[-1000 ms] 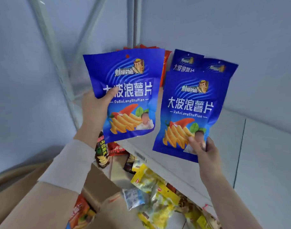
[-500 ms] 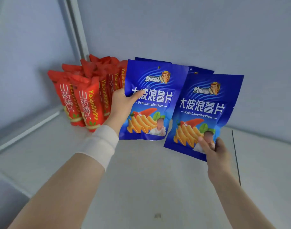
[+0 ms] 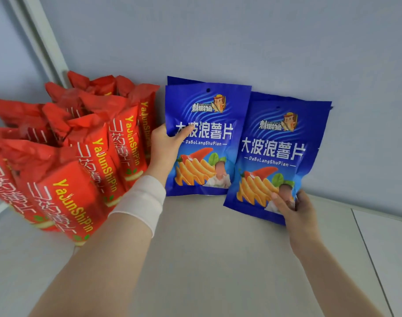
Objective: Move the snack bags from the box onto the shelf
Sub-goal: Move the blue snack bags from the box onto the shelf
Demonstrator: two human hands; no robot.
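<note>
My left hand (image 3: 164,149) grips the left edge of a blue snack bag (image 3: 207,138) that stands upright on the white shelf (image 3: 207,259), its bottom touching the surface. Another blue bag edge shows behind its top. My right hand (image 3: 291,207) pinches the lower right corner of a second blue snack bag (image 3: 275,152), which stands beside the first and overlaps it slightly. More blue edges peek out behind that one. Both bags lean toward the grey back wall. The box is out of view.
Several red snack bags (image 3: 81,156) stand packed in rows on the shelf's left side, right next to my left hand. A white upright post (image 3: 42,37) rises in the back left corner. A seam (image 3: 369,259) crosses the shelf at the right.
Both hands carried the blue bags up from above the box to the shelf and lowered them against the back wall. The view shifted from the box to the shelf top.
</note>
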